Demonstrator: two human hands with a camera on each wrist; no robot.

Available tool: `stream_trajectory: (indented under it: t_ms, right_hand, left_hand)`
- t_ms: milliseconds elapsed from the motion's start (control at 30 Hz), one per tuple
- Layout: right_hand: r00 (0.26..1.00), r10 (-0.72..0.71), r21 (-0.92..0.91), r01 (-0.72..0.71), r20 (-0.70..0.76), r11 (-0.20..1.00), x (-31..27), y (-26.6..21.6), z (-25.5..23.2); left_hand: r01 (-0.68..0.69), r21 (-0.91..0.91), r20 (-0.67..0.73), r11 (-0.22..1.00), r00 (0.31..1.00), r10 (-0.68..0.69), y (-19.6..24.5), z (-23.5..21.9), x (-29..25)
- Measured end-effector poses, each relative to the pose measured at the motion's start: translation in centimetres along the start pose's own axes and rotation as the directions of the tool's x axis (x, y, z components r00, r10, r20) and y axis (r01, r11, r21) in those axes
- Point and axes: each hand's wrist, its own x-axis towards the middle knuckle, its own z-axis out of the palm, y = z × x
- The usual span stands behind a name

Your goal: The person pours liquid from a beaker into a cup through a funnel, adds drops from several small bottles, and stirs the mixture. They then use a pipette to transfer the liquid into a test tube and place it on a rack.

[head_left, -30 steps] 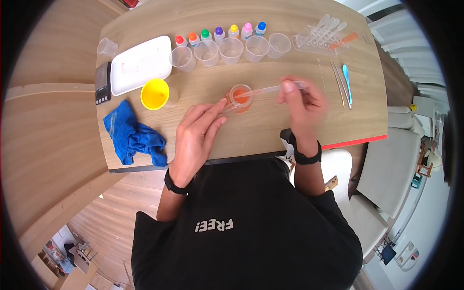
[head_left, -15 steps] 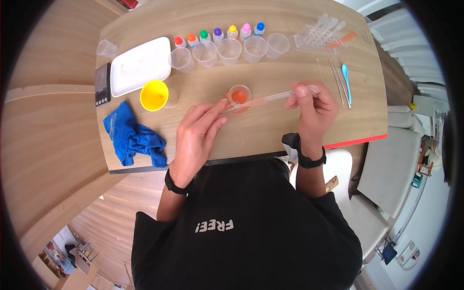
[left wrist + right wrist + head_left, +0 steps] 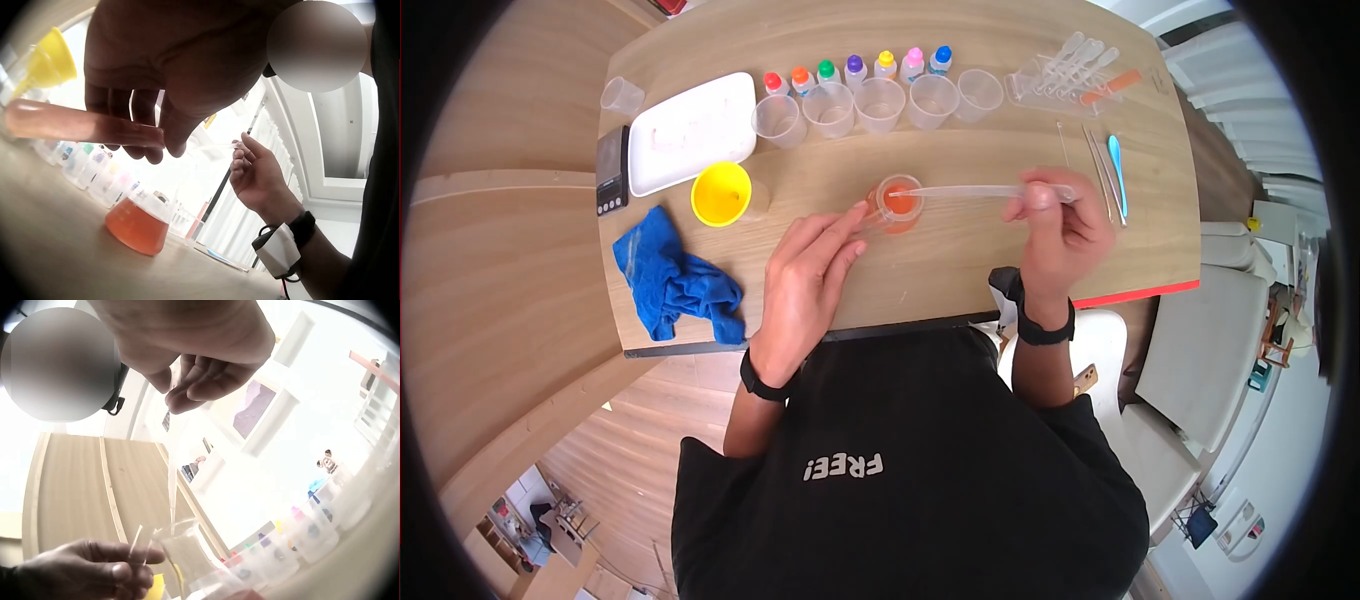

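Observation:
My left hand (image 3: 798, 285) grips a clear test tube, seen in the left wrist view as a tube (image 3: 75, 124) of pinkish-orange liquid lying almost level. Beside those fingertips stands a conical flask (image 3: 139, 226) with orange liquid in its lower part. My right hand (image 3: 1062, 235) pinches a clear plastic pipette (image 3: 970, 191) by its bulb end. From there the pipette's thin stem reaches left, its tip over the flask's mouth in the head view. Seen from the right wrist, the pipette (image 3: 173, 469) points down at the clear rim.
Several clear cups (image 3: 879, 104) and dropper bottles (image 3: 855, 68) line the back. A rack (image 3: 1060, 90) with pipettes is back right, near thin rods and a blue spoon (image 3: 1115, 165). Leftward are a white tray (image 3: 735, 95), yellow funnel (image 3: 721, 195), black scale (image 3: 611, 175) and blue cloth (image 3: 662, 275).
The pipette's tip has swung from the test tube at my left fingers to over the flask's mouth. My right hand has shifted rightward since a second ago; my left hand has stayed put.

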Motion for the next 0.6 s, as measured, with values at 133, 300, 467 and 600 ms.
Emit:
stream_trajectory:
  t_ms: [133, 300, 467, 600]
  right_hand:
    - [0.969, -0.061, -0.314, 0.136, 0.238, 0.939, 0.4, 0.3, 1.4]
    - [0.936, 0.074, -0.378, 0.066, 0.345, 0.923, 0.0, 1.4, 3.3]
    - [0.914, 0.085, -0.423, 0.100, 0.397, 0.901, -0.1, 2.0, 3.1]
    - [0.921, 0.081, -0.414, 0.092, 0.381, 0.906, -0.3, 2.3, 3.3]
  left_hand:
    - [0.003, 0.000, 0.004, 1.000, 1.000, -0.003, 0.0, -0.1, -0.1]
    - [0.001, 0.001, -0.003, 1.000, 1.000, -0.001, 0.0, -0.2, -0.2]
    - [0.013, -0.006, -0.003, 1.000, 1.000, -0.013, -0.1, -0.3, -0.3]
    - [0.007, -0.011, -0.007, 1.000, 1.000, -0.007, -0.1, -0.2, -0.3]
